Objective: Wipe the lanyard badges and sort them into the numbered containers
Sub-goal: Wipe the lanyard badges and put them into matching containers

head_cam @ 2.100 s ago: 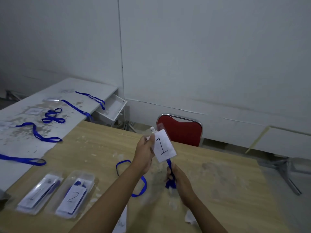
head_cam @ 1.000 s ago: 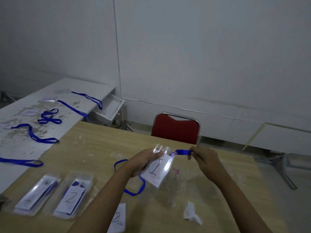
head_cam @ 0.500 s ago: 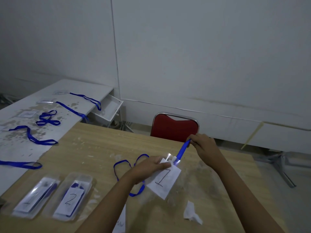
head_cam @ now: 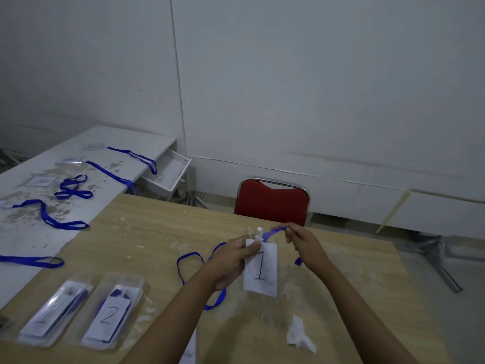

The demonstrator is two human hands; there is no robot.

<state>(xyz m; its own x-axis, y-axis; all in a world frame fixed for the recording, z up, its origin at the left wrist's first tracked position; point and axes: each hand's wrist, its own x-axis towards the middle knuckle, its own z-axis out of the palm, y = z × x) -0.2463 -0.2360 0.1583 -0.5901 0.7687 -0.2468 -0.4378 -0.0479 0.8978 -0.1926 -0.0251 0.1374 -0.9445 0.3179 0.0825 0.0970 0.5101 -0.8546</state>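
Note:
My left hand [head_cam: 232, 261] pinches the top of a clear badge [head_cam: 261, 269] holding a white card marked "1", which hangs upright above the wooden table [head_cam: 147, 237]. My right hand [head_cam: 304, 244] pinches the blue lanyard strap [head_cam: 273, 232] just right of the badge clip. The rest of the strap loops down onto the table behind my left wrist. Two clear containers lie at the front left: one labelled "1" [head_cam: 52, 313] and one labelled "2" [head_cam: 112, 313], each with a badge inside.
A crumpled white tissue [head_cam: 299, 336] lies at the front right of the table. A white side table [head_cam: 31, 232] on the left carries several blue lanyards with badges [head_cam: 73, 187]. A red chair [head_cam: 273, 203] stands behind the wooden table.
My left hand has raised the badge from tilted to hanging upright. My right hand has come down and closer to the badge, still pinching the strap.

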